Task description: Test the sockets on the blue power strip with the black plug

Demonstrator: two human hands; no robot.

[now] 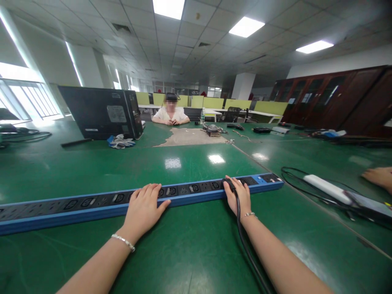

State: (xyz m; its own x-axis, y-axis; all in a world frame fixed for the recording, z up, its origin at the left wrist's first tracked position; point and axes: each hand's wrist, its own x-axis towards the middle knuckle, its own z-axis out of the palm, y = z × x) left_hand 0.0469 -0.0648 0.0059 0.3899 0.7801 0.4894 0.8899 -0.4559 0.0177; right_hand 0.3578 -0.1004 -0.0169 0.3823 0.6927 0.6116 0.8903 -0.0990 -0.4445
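Strip [196,189] end near table seam [263,168]; left hand [145,210] spread across, right hand [240,198] holding plug [227,183].

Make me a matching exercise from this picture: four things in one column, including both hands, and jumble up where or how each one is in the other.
1. Left hand
2. Right hand
3. Power strip
4. Computer case

A. Black, with a pale label on its side
B. Fingers around a black plug
C. Blue-edged, lying across the green tabletop
D. Resting on the row of sockets, holding no plug

Pairs: 1-D, 2-B, 3-C, 4-A
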